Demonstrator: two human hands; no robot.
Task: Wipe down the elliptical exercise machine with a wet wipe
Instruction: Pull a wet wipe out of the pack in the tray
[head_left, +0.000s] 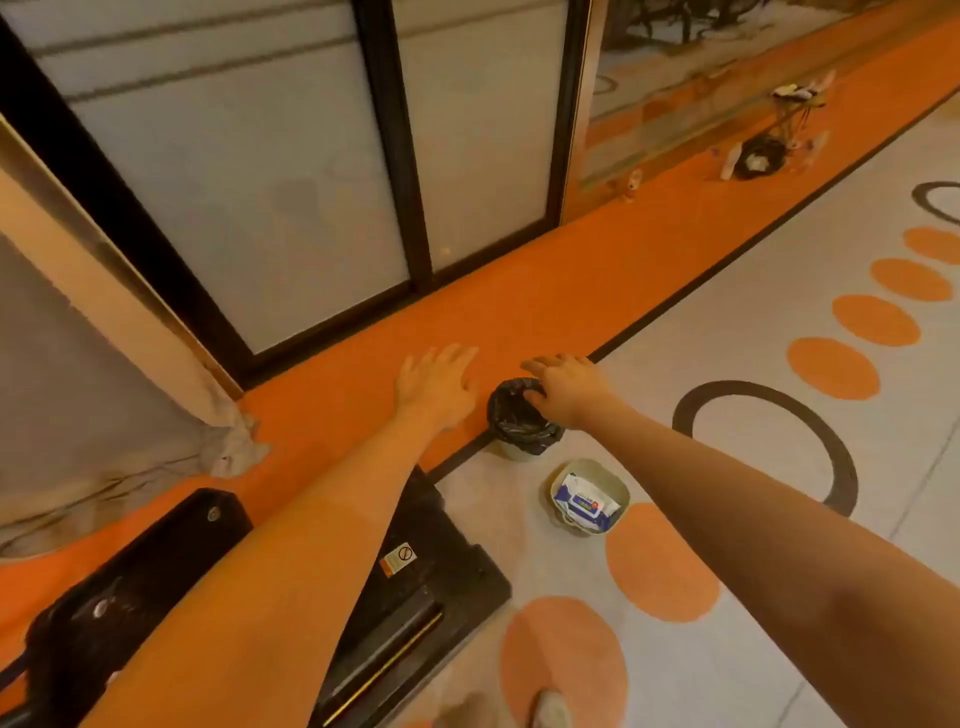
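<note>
Fingers of the right hand hung loosely curved over the far rim of a small waste bin lined with a black bag; whether they touched the liner or pinched anything could not be told. The left hand was spread flat with straight fingers, holding nothing, just left of the bin over the orange strip of floor. The bin stood on the dark line where that orange strip met the pale floor patterned with orange ovals and dark rings. Just nearer than the bin, on the pale floor, sat a small pale tub holding a blue-and-white pack of wet wipes. No loose wipe could be made out in either hand. Under the left forearm, toward the lower left corner, lay the black base of the elliptical machine, bearing a small warning sticker. Frosted glass panels in dark frames ran along the orange strip's far edge.
</note>
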